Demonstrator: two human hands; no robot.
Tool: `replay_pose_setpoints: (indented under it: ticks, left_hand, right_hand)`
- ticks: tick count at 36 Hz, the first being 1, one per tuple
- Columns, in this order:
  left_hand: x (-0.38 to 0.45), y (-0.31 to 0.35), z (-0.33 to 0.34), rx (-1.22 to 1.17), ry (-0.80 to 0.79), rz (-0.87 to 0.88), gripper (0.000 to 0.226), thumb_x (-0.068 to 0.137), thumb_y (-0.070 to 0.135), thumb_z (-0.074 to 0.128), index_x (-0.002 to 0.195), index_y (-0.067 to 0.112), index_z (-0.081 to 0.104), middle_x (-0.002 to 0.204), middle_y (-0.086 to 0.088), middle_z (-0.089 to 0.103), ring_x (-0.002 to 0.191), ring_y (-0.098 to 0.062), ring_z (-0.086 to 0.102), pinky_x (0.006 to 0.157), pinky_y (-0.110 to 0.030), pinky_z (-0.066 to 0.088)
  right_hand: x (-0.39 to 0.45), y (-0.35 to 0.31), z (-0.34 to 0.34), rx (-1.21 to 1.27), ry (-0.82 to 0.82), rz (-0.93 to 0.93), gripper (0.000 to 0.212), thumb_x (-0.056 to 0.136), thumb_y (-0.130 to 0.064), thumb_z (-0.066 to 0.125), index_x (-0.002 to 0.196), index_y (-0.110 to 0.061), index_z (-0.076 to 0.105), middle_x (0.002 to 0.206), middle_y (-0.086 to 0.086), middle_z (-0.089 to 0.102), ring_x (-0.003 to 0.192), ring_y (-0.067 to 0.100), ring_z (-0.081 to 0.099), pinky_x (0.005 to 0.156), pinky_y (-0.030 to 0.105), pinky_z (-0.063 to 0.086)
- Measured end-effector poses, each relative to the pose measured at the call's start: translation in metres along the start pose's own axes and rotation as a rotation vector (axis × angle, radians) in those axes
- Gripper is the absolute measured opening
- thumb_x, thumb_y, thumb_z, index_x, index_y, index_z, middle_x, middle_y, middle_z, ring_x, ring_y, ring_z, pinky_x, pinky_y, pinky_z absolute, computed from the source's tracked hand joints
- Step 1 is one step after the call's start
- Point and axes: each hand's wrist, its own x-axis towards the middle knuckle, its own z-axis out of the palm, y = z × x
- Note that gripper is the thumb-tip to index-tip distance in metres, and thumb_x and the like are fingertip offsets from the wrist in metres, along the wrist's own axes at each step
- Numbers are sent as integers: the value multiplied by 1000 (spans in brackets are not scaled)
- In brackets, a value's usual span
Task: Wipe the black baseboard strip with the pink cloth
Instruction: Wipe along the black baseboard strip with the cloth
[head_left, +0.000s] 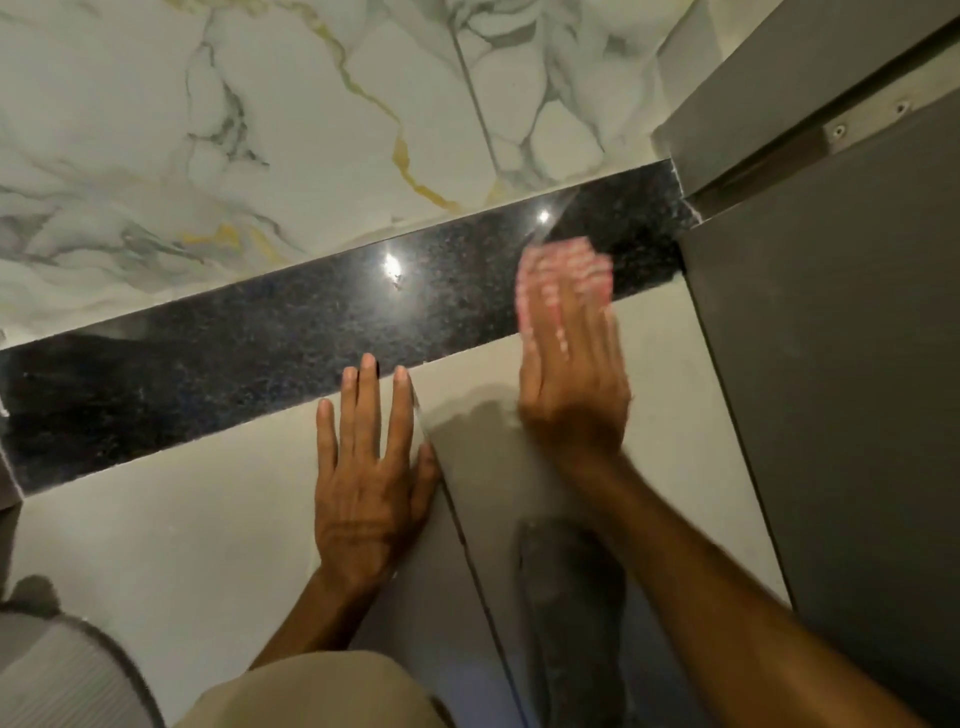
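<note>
The black speckled baseboard strip (260, 343) runs diagonally from lower left to upper right, between the marble wall and the beige floor. My right hand (571, 384) is blurred, its flat fingers pressing the pink cloth (569, 265) against the strip near its right end. The cloth shows above and around my fingertips. My left hand (369, 467) lies flat on the floor with fingers spread, its fingertips just touching the lower edge of the strip. It holds nothing.
A white marble wall (260, 130) with grey and gold veins rises above the strip. A grey door and its frame (831, 364) stand at the right, close to the cloth. My knee in beige fabric (322, 696) is at the bottom. A ribbed grey object (62, 670) sits at lower left.
</note>
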Motion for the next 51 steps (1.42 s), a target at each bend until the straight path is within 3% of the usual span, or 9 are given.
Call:
replay_pose_setpoints:
  ticks: [5, 12, 16, 22, 30, 37, 40, 47, 51]
  left_hand:
    - [0, 0, 2, -27, 7, 9, 73, 113, 49, 31, 175, 16, 14, 183, -20, 7, 171, -36, 2, 139, -52, 0]
    - [-1, -2, 3, -10, -15, 10, 75, 110, 46, 38, 175, 13, 18, 182, -23, 9, 170, -39, 8, 138, -60, 8]
    - [0, -1, 1, -16, -26, 11, 74, 109, 45, 38, 174, 12, 24, 181, -24, 14, 170, -40, 12, 136, -63, 12]
    - [1, -2, 0, -32, -40, 30, 78, 107, 52, 36, 175, 17, 19, 182, -22, 10, 170, -39, 10, 136, -62, 6]
    - [0, -3, 4, 24, -17, 33, 76, 110, 56, 32, 175, 19, 18, 184, -19, 9, 171, -37, 8, 137, -59, 3]
    - [-1, -5, 2, -42, -3, 21, 74, 111, 54, 30, 175, 19, 19, 183, -20, 9, 171, -37, 7, 138, -60, 6]
    - [-3, -6, 2, -47, 32, -20, 73, 113, 56, 22, 175, 18, 20, 183, -21, 10, 171, -36, 6, 138, -60, 5]
    - [-29, -20, 5, -57, 141, -209, 69, 115, 52, 26, 174, 16, 25, 182, -22, 14, 170, -39, 11, 138, -61, 8]
    - [-62, -44, -1, 0, 112, -327, 66, 115, 47, 29, 172, 14, 29, 179, -25, 21, 168, -42, 20, 135, -66, 16]
  right_hand:
    - [85, 25, 11, -29, -64, 145, 63, 121, -34, 30, 178, -15, 12, 187, 13, 8, 175, 33, 6, 141, 40, 0]
    - [38, 14, 4, -6, 3, -117, 59, 116, -8, 41, 173, -3, 28, 183, 21, 23, 173, 38, 15, 140, 55, 24]
    - [-24, 24, -5, -97, 86, 182, 49, 111, -10, 58, 159, -1, 56, 164, 26, 54, 155, 44, 52, 124, 59, 51]
    - [48, 17, 11, -17, 50, 360, 57, 118, -27, 36, 172, -9, 33, 180, 18, 32, 170, 38, 27, 141, 53, 24]
    - [9, -4, 18, -9, -64, -178, 55, 115, -19, 40, 170, -10, 40, 178, 17, 38, 169, 35, 32, 139, 50, 29]
    - [-30, -18, 2, -28, -3, 589, 59, 119, -30, 34, 176, -19, 23, 185, 12, 22, 173, 36, 20, 143, 54, 18]
    - [6, -41, 15, -37, 42, 690, 61, 119, -32, 32, 177, -19, 19, 186, 13, 17, 173, 37, 16, 143, 55, 16]
    - [39, -138, 51, -47, -104, -102, 65, 119, -36, 26, 178, -15, 10, 187, 14, 8, 175, 33, 8, 143, 45, 3]
    - [-19, -140, 41, 109, -244, -563, 59, 117, -28, 44, 173, -15, 33, 182, 14, 28, 172, 35, 23, 144, 49, 16]
